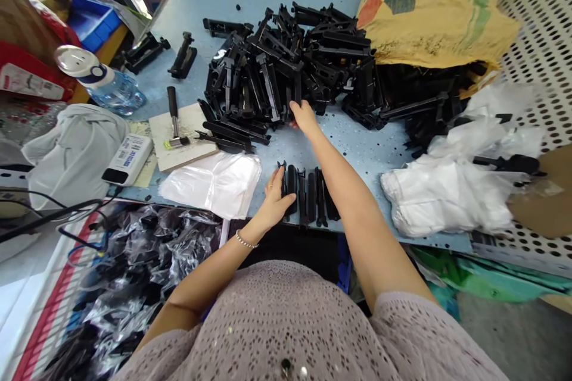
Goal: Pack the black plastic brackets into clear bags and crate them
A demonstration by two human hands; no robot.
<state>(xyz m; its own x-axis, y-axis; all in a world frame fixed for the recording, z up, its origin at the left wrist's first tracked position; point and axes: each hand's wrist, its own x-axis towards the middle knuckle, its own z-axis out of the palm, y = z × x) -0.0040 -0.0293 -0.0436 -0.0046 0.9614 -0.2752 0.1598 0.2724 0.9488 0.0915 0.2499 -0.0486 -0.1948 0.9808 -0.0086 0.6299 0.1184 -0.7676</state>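
Note:
A big heap of long black plastic parts (268, 80) lies in the middle of the blue table. At the heap's near edge, my right hand (304, 117) has its fingers closed round the lower end of one black plastic part (297, 84); its fingertips are partly hidden. Close to the table's front edge stands a row of several similar parts (311, 196), side by side. My left hand (274, 199) rests against the left end of this row, fingers stretched out and thumb apart, touching the leftmost part without gripping it.
White plastic bags (214, 184) lie left of the row, by a board (179, 137) with a brush (174, 116). A water bottle (102, 80) stands farther left. At right are a yellow sack (438, 6) spilling black parts and a white bag stack (442, 196). Wrapped parts (147, 262) fill a basket below.

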